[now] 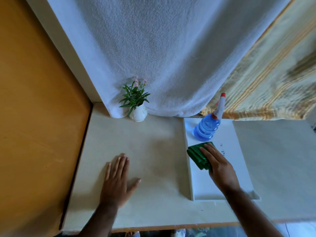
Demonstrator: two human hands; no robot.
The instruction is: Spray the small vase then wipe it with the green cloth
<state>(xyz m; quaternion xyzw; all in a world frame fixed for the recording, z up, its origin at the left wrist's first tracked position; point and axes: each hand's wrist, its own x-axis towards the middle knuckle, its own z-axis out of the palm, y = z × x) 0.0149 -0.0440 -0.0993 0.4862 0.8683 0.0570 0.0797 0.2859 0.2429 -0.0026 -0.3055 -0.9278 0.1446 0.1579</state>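
Resting flat on the green cloth (199, 155), my right hand (220, 165) grips nothing; my left hand (118, 178) lies open. I should grab the spray bottle (206, 128) first, aiming at the small vase (138, 113) far back.

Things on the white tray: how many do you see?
2. The blue spray bottle stands at the far end of the white tray; the green cloth lies nearer, under the right hand. Nothing else shows.

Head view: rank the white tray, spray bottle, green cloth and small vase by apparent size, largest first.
1. white tray
2. spray bottle
3. green cloth, partly covered by the right hand, so its rank against the bottle is unsure
4. small vase, farthest from the camera
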